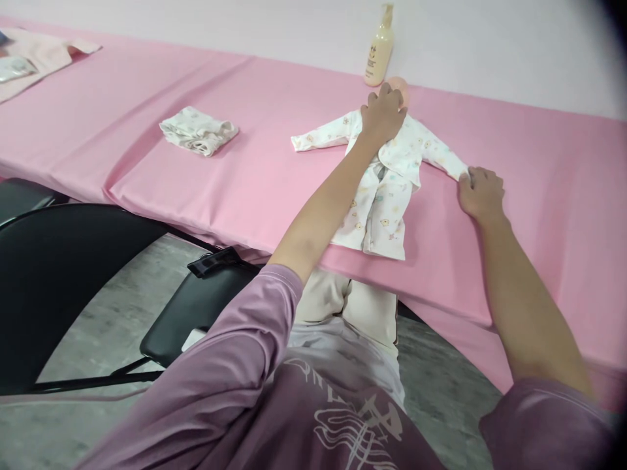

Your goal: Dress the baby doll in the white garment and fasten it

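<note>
A baby doll [398, 88] lies on its back on the pink tablecloth [274, 170], dressed in a white printed jacket [386, 189]. My left hand [383, 114] rests on the doll's collar and chest, fingers curled over the cloth just below its head. My right hand [481, 192] pinches the cuff of the sleeve stretched out to the right. The other sleeve lies flat to the left.
A cream lotion pump bottle [379, 49] stands behind the doll's head by the wall. A folded white printed garment [198, 130] lies to the left. More pink cloth [44, 55] is at far left. Black folding chairs [73, 274] stand before the table edge.
</note>
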Demonstrator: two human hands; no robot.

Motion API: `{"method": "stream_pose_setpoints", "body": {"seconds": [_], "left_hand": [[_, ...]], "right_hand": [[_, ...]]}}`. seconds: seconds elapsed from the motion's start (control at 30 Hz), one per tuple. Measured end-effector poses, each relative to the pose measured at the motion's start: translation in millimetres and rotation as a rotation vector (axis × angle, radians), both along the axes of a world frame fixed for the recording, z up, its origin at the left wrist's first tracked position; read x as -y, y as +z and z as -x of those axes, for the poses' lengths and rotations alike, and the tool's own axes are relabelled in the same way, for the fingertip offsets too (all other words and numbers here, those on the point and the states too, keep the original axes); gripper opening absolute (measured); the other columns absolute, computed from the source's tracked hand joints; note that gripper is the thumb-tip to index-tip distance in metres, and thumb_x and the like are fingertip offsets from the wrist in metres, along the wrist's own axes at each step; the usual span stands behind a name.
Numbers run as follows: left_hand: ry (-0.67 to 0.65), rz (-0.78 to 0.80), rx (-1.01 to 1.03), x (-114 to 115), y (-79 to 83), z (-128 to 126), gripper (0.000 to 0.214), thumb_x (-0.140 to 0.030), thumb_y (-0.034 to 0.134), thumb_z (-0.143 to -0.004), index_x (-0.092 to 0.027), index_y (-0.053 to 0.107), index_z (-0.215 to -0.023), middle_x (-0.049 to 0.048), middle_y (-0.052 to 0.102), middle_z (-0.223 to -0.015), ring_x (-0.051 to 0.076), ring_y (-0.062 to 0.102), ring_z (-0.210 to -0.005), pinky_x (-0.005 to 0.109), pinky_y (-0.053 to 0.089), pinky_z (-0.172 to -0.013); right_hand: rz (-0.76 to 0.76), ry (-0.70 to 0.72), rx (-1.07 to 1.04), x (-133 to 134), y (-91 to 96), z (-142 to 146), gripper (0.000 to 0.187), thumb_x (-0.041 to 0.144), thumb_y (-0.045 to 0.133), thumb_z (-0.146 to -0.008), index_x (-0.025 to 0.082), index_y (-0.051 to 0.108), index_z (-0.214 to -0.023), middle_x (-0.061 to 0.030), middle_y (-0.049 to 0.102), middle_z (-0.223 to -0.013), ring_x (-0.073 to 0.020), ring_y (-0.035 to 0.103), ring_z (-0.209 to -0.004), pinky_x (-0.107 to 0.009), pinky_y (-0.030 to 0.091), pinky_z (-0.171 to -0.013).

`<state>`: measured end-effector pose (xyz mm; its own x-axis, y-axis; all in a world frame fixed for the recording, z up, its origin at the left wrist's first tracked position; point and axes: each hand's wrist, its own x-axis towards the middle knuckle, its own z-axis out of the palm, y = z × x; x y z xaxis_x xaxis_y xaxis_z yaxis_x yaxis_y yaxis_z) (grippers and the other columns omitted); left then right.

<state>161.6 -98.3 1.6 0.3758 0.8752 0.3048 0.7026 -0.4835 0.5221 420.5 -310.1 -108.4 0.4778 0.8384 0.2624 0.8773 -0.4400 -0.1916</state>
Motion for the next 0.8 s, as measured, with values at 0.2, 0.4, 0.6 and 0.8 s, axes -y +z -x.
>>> {"method": "stream_pose_setpoints", "body": {"seconds": [0.2, 0.4, 0.6, 0.8], "left_hand": [[0.059, -0.005, 0.008, 5, -4.3, 3, 0.019, -0.027, 0.056, -0.127, -0.023, 0.072, -0.137, 0.0152, 0.059, -0.163, 0.038, 0.049, -0.148, 0.057, 0.044, -0.129], [0.101, 0.039, 0.040, -6, -8.7, 1, 0.031, -0.028, 0.056, -0.126, -0.019, 0.072, -0.150, 0.0156, 0.062, -0.163, 0.037, 0.054, -0.147, 0.051, 0.045, -0.128], [0.104, 0.158, 0.135, -24, -3.6, -4, 0.034, -0.026, 0.066, -0.118, -0.016, 0.074, -0.150, 0.0190, 0.067, -0.164, 0.036, 0.063, -0.147, 0.050, 0.048, -0.125], [0.123, 0.226, 0.212, -34, -6.4, -5, 0.034, -0.024, 0.059, -0.120, -0.019, 0.072, -0.151, 0.0162, 0.069, -0.164, 0.031, 0.064, -0.148, 0.045, 0.048, -0.126]], "right_hand": [[0.000, -0.037, -0.011, 2, 3.1, 5, 0.063, 0.048, 0.040, -0.117, 0.019, 0.063, -0.167, -0.0211, 0.059, -0.172, -0.0424, 0.054, -0.155, -0.064, 0.044, -0.132], [-0.004, -0.026, -0.052, 4, 6.1, 8, 0.068, 0.051, 0.038, -0.116, 0.017, 0.062, -0.170, -0.0214, 0.055, -0.176, -0.0443, 0.051, -0.157, -0.064, 0.040, -0.135], [0.002, -0.036, -0.023, 3, 6.0, 7, 0.065, 0.048, 0.041, -0.116, 0.017, 0.063, -0.169, -0.0207, 0.057, -0.176, -0.0436, 0.053, -0.157, -0.064, 0.043, -0.135], [0.010, -0.046, -0.028, 2, 6.3, 8, 0.065, 0.047, 0.042, -0.117, 0.018, 0.061, -0.171, -0.0208, 0.055, -0.176, -0.0452, 0.052, -0.159, -0.066, 0.043, -0.134]]}}
